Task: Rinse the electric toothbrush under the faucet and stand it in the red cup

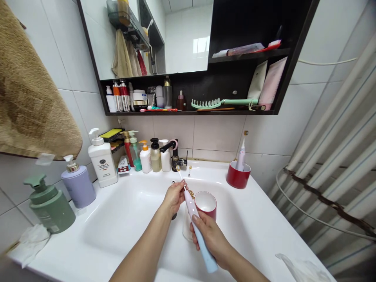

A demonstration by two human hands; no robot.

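Note:
An electric toothbrush [200, 235], pink at the top and blue at the bottom, slants over the white sink [126, 219]. My right hand [210, 235] is wrapped round its handle. Near the brush head, the fingers of my left hand [175, 196] pinch the thin neck. Just beyond my right hand, a red cup [206, 205] with a white inside stands in the basin. A clear item, partly hidden by my right hand, is beside the cup. The black faucet [175, 156] is behind the brush head.
Another red cup [238, 175] holding a second electric toothbrush [241, 158] stands at the back right. Pump bottles line the back and left, including a purple one [78, 187] and a green one [52, 207]. A dark shelf [190, 113] hangs above; a brown towel [32, 90] hangs left.

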